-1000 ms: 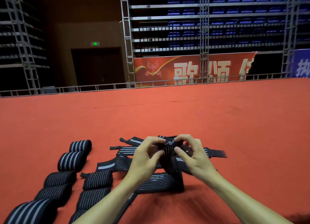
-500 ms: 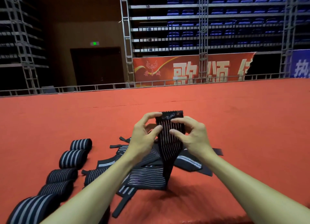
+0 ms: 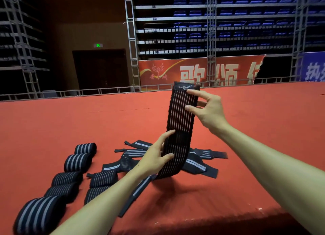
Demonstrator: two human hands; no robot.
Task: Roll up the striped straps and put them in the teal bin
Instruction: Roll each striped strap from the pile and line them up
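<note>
Our arms are bare for the whole length that shows, from the lower edge of the view up to the wrists. Our left hand (image 3: 155, 158) and our right hand (image 3: 210, 111) are bare as well, fingers (image 3: 195, 93) and thumbs uncovered. The forearms look slender and smooth. Whatever we wear above the forearms lies outside the view, so we cannot tell what it is.

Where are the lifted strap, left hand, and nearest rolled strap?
lifted strap (image 3: 179, 124), head view, middle of striped face
left hand (image 3: 153, 158), head view, back of the hand
nearest rolled strap (image 3: 37, 215), head view, striped outer wrap
</note>
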